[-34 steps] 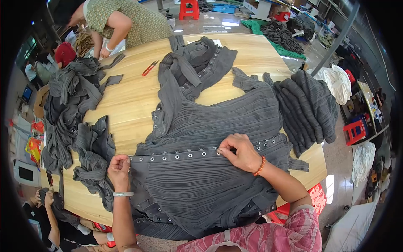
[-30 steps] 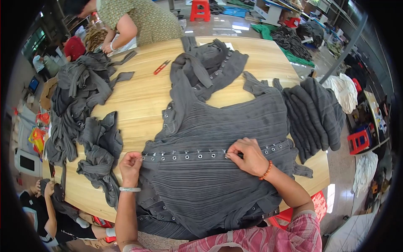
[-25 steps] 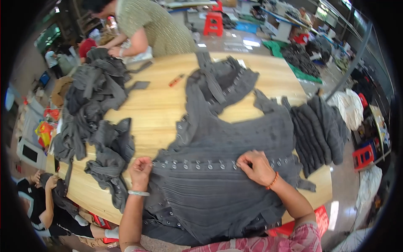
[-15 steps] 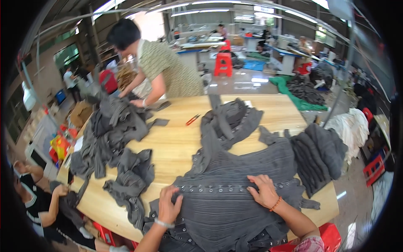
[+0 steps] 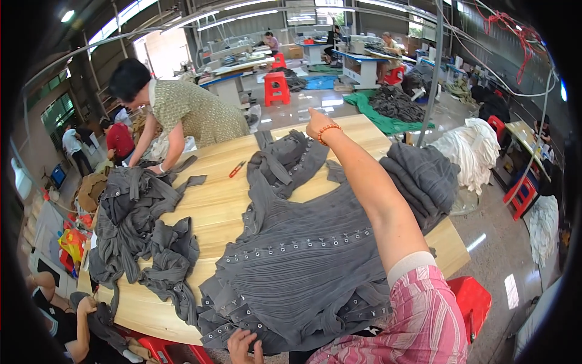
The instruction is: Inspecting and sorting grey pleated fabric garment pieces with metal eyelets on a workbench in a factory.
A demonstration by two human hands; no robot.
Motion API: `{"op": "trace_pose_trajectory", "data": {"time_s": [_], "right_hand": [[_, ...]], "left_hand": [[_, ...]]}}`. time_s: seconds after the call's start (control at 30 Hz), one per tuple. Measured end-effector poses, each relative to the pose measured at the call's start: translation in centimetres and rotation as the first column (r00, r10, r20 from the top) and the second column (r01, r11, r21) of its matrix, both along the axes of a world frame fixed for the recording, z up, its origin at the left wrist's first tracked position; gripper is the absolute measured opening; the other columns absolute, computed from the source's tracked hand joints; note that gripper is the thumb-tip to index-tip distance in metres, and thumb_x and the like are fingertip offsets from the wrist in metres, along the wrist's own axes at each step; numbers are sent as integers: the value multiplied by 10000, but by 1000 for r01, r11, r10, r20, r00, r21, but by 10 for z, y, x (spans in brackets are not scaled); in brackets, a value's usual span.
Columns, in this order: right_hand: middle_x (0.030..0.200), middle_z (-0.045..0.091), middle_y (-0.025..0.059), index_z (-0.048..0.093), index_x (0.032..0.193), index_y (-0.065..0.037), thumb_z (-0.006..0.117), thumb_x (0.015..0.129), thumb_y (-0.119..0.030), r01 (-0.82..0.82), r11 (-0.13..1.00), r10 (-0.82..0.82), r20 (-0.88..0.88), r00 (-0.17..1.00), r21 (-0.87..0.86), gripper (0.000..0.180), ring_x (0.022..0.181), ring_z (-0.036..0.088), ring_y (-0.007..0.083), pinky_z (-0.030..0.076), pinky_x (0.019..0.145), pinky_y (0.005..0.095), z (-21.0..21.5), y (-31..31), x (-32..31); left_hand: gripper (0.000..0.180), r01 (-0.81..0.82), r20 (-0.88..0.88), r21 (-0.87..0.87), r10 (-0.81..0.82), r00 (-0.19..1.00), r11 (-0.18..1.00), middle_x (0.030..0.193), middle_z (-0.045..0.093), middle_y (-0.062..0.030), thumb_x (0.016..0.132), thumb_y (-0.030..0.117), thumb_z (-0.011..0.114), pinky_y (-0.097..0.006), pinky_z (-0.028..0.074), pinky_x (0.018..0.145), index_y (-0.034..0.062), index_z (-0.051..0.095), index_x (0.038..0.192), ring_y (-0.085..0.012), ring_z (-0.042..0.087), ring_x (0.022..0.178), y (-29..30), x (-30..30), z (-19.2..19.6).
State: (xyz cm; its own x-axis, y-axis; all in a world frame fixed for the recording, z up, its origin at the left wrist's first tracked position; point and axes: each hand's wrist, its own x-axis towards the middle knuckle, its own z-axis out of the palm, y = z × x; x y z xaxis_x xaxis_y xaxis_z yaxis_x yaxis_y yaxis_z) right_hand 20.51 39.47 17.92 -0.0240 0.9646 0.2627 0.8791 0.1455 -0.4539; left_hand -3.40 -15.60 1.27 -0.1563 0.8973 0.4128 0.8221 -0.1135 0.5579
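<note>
Spread over the near table is a dark grey pleated garment (image 5: 303, 267), crossed by a row of metal eyelets and hooks. My left hand (image 5: 241, 347) rests at its near edge, fingers loosely bent and apart, gripping nothing visible. Stretched far across the table, my right arm passes over the garment. My right hand (image 5: 316, 126), with an orange bead bracelet, is near the far table edge beside a bunched grey garment (image 5: 282, 161); one finger points outward and the others are mostly hidden. Small red-handled snips (image 5: 237, 169) lie on the wood.
Across the wooden table (image 5: 212, 212), a co-worker (image 5: 194, 112) bends over a heap of grey garments (image 5: 136, 200). A folded grey stack (image 5: 418, 182) sits at the right. Beyond it are white cloth (image 5: 467, 151) and a metal pole (image 5: 433, 79). Another person (image 5: 66, 315) handles cloth at lower left.
My right hand has left the eyelet row and reached far forward. My left hand has drawn back to the garment's near edge. The view has shifted right.
</note>
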Motion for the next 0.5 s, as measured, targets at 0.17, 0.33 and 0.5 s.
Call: {"op": "trace_pose_trajectory", "data": {"time_s": [0.17,0.33,0.5], "right_hand": [[1223,594,280,366,1442,-70,550,866,-205,-147,989,147,-7,989,-22,620,1154,569,414,448,988,482,-1,-33,-28],[843,652,237,364,1442,-123,617,897,-217,-474,871,488,-118,865,128,609,829,636,416,480,736,498,-47,-150,-26],[704,618,123,545,1306,-92,658,849,-107,-626,759,649,-144,747,179,471,619,619,308,489,610,403,-125,-279,5]], "left_hand": [[121,-116,140,-53,122,983,992,989,680,-134,873,62,653,-368,528,781,44,678,990,-284,651,919,-38,8,3],[158,-84,378,-148,134,916,985,853,664,-148,863,153,675,-384,529,710,52,687,984,-295,655,801,-48,30,-45],[183,106,454,-204,-2,891,973,871,682,-166,870,168,661,-396,533,731,38,690,996,-297,670,824,-56,56,-107]]}}
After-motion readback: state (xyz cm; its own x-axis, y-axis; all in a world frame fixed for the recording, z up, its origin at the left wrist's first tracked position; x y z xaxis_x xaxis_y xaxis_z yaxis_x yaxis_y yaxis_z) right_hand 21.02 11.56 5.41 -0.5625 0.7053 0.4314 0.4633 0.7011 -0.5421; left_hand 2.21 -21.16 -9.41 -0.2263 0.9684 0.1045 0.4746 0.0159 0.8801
